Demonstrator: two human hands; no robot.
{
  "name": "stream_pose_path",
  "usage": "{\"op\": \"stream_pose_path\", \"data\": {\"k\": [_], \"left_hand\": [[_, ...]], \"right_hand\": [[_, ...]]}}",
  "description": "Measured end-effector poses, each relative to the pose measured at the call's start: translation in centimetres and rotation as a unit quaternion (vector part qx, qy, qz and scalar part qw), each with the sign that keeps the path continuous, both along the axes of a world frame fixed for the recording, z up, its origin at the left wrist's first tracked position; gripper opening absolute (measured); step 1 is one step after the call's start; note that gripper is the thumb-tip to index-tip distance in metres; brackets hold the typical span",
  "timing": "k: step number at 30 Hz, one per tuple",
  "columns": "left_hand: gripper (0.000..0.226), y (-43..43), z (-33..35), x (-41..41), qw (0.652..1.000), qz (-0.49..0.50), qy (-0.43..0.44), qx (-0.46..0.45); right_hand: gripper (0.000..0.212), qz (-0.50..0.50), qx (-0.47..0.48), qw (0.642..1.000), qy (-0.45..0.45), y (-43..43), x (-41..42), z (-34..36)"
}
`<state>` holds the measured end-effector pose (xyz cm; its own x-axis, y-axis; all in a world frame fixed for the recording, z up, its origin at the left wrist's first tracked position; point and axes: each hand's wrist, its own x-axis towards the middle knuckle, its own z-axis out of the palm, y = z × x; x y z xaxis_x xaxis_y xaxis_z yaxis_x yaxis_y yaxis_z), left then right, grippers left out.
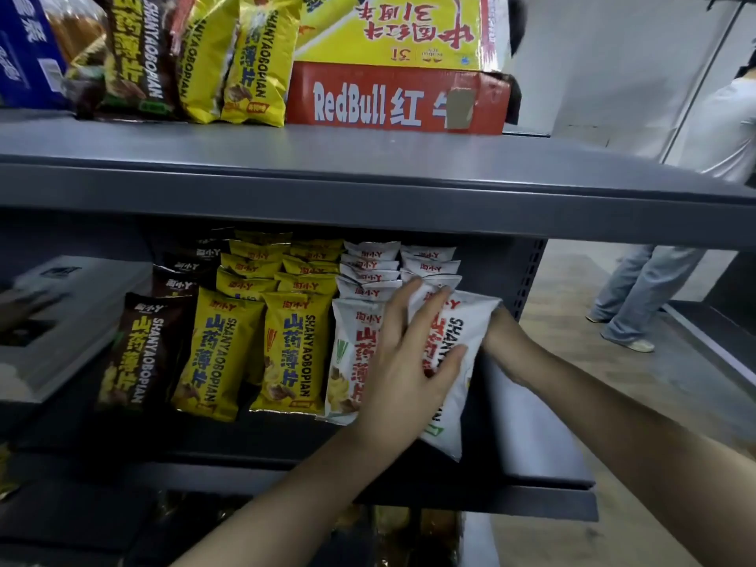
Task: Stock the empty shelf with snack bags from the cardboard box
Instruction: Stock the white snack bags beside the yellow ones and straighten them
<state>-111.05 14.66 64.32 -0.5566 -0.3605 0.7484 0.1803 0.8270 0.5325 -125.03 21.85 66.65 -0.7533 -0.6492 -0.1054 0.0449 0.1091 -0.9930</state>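
A person's left hand [409, 354] is pressing flat, fingers straight and spread, against the front of a white snack bag [470, 321] at the right end of a grey metal shelf [532, 456]. The right hand [507, 341] is reaching to the bag's far edge. Its fingers are lying hidden behind the packet, so its grip cannot be made out.

The bag is a glossy, pillow-shaped foil packet with crimped ends. It is printed with red characters and the black lettering "SHANY…", and is tilting with its top leaning to the right. It is standing at the front of the rightmost row, just beside a matching file of white bags [352, 354].

Further left, two rows of shiny yellow bags [286, 354] and a row of dark brown bags [139, 354] are standing upright, each file running back into the shelf. A perforated steel upright [532, 272] is framing the right side.

On the smooth upper shelf [327, 173], a red "RedBull" carton [368, 100] patched with tape is carrying a yellow carton [388, 26], beside more yellow and brown packets. A bystander in pale jeans [638, 288] is standing on the wood-look floor at right.
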Motion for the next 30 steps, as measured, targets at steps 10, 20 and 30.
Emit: {"op": "stream_pose_path", "data": {"k": [10, 20, 30], "left_hand": [[0.056, 1.0, -3.1, -6.6, 0.987, 0.108, -0.103, -0.067], [0.112, 1.5, -7.7, -6.3, 0.916, 0.216, -0.262, -0.213], [0.132, -0.2, -10.0, -6.8, 0.904, 0.241, -0.263, -0.234]], "right_hand": [[0.070, 0.072, -0.099, 0.991, -0.051, 4.3, -1.4, -1.7], [0.024, -0.057, -0.139, 0.981, -0.120, -1.6, -3.0, -2.9], [0.022, -0.045, -0.016, 0.988, 0.145, -3.1, -3.8, -3.7]]}}
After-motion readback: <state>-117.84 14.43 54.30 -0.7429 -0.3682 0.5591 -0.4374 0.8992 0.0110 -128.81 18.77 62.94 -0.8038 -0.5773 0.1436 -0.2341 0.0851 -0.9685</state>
